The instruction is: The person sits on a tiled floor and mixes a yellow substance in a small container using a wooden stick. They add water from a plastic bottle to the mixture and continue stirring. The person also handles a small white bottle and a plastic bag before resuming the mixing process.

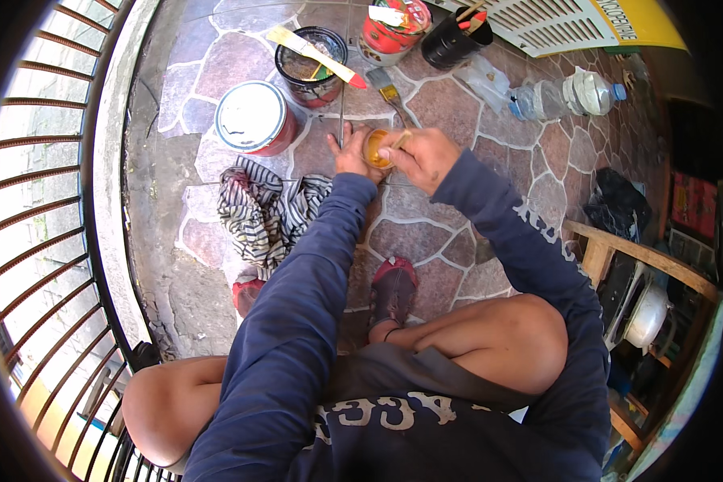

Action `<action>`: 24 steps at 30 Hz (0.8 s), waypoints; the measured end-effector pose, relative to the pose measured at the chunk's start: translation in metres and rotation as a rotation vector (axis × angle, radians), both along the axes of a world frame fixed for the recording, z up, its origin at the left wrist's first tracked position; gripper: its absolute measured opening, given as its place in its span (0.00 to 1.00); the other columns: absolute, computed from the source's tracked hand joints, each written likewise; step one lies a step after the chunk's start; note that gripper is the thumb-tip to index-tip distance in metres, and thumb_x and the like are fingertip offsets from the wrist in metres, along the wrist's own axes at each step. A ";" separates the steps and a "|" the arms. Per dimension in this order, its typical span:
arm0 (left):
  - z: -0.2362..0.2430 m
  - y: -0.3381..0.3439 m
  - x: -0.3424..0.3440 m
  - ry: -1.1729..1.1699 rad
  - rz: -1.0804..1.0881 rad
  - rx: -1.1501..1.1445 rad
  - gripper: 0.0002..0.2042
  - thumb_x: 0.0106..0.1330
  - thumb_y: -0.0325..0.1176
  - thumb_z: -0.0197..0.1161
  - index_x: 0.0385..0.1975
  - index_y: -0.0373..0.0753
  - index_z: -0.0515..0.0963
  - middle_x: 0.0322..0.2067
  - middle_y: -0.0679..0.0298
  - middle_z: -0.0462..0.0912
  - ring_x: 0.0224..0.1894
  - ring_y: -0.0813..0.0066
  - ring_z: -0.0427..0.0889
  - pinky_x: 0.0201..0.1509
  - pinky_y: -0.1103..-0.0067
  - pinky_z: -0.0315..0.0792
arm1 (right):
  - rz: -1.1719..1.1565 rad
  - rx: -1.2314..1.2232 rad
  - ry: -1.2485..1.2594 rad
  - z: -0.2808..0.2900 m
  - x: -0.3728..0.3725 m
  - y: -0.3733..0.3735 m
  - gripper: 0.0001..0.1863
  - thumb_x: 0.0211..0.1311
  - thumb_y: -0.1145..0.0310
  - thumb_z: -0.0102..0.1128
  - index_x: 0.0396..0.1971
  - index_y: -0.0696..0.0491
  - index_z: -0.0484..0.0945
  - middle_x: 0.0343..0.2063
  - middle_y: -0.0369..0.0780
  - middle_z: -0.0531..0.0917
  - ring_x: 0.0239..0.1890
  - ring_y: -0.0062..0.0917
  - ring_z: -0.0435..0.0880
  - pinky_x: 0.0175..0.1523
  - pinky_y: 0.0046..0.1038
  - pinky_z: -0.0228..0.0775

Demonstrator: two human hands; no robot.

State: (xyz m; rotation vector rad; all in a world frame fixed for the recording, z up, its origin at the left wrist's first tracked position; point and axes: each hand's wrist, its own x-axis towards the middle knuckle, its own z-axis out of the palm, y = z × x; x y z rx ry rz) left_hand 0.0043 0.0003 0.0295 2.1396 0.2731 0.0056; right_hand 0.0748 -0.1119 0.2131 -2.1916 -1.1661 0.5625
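Note:
My left hand (350,157) is around the side of a small cup of yellow paint (377,153), steadying it low over the floor. My right hand (422,165) grips a short pale stick or handle (403,137) that dips into the cup. A thin metal rod (341,120) lies by my left fingers. Beyond them are a white-lidded can (249,112), a dark open can (305,80) with a red-tipped brush (321,56) across it, and a flat brush (386,88). A striped cloth (273,213) lies left of my forearms.
A red can (390,32), a black container of tools (456,44) and plastic bottles (586,95) stand or lie farther out on the stone-patterned floor (434,217). A barred railing (40,209) runs along the left; a wooden frame (659,269) with a metal pot (647,317) is at right.

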 end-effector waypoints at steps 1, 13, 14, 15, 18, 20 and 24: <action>0.000 0.000 0.000 0.001 -0.015 -0.014 0.41 0.42 0.49 0.79 0.59 0.42 0.69 0.58 0.62 0.75 0.73 0.59 0.55 0.76 0.54 0.30 | -0.119 0.012 -0.029 0.000 0.000 0.000 0.15 0.69 0.61 0.53 0.39 0.59 0.80 0.30 0.51 0.83 0.33 0.44 0.84 0.37 0.36 0.75; 0.005 0.000 -0.001 0.013 0.023 0.035 0.47 0.36 0.53 0.81 0.60 0.45 0.69 0.56 0.65 0.77 0.72 0.58 0.57 0.75 0.53 0.32 | -0.240 -0.098 -0.041 -0.005 0.002 -0.001 0.14 0.67 0.61 0.53 0.37 0.57 0.80 0.30 0.50 0.84 0.35 0.47 0.83 0.42 0.40 0.75; 0.005 0.000 -0.001 -0.006 0.027 0.029 0.47 0.35 0.53 0.81 0.60 0.45 0.69 0.56 0.65 0.77 0.72 0.58 0.57 0.75 0.53 0.32 | -0.184 -0.027 -0.037 -0.005 0.003 -0.001 0.14 0.67 0.61 0.53 0.37 0.57 0.80 0.30 0.50 0.84 0.35 0.47 0.83 0.42 0.40 0.75; 0.006 0.000 0.000 -0.025 0.030 0.022 0.47 0.35 0.53 0.81 0.60 0.45 0.69 0.56 0.64 0.77 0.72 0.58 0.57 0.75 0.53 0.32 | -0.174 0.036 -0.043 -0.006 0.003 -0.001 0.14 0.67 0.61 0.54 0.37 0.57 0.80 0.30 0.50 0.84 0.35 0.46 0.83 0.42 0.40 0.75; 0.006 -0.002 -0.001 0.007 0.021 0.014 0.46 0.36 0.53 0.81 0.60 0.44 0.69 0.57 0.63 0.77 0.73 0.58 0.56 0.75 0.53 0.32 | -0.263 -0.022 -0.064 -0.007 0.004 -0.002 0.14 0.66 0.60 0.54 0.38 0.56 0.81 0.31 0.50 0.84 0.35 0.47 0.83 0.41 0.39 0.75; 0.005 -0.001 -0.001 0.021 0.016 0.027 0.46 0.36 0.53 0.81 0.59 0.44 0.70 0.57 0.62 0.77 0.73 0.57 0.56 0.75 0.53 0.31 | -0.258 -0.050 -0.074 -0.008 0.004 -0.002 0.15 0.66 0.59 0.54 0.38 0.56 0.81 0.31 0.50 0.84 0.35 0.47 0.83 0.41 0.40 0.75; 0.002 -0.002 0.001 -0.008 0.022 -0.006 0.45 0.36 0.52 0.82 0.58 0.44 0.70 0.57 0.61 0.77 0.73 0.57 0.55 0.75 0.53 0.31 | -0.210 0.046 -0.012 -0.011 0.004 0.000 0.15 0.66 0.59 0.54 0.38 0.55 0.81 0.31 0.51 0.84 0.35 0.47 0.83 0.41 0.40 0.75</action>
